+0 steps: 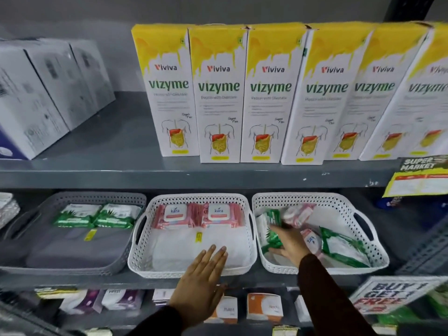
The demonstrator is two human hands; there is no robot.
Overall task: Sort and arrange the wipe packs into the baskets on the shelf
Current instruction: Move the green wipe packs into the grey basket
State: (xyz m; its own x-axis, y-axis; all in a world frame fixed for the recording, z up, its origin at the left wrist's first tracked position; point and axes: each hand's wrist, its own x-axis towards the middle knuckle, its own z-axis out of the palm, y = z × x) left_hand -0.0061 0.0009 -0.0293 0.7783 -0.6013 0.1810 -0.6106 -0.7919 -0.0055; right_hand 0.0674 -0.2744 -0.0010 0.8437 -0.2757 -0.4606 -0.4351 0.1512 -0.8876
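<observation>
The right hand [288,241] is blurred and reaches into the right white basket [363,260], so its grip can't really be made out; a green wipe pack [272,236] is half covered by it, among jumbled green and pink packs. The left hand [201,284] is laid flat, fingers spread, over the middle white basket's [143,253] front rim. Two pink Kara packs [197,214] are lined up at its back, green ones [97,215] in the grey basket [72,270]. Vizyme boxes [269,93] are stood on the shelf above.

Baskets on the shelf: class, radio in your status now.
Left hand open, flat on middle white basket rim. Right hand in right basket, gripping a green pack. Mixed pink and green packs unsorted there. Nothing blocking.
</observation>
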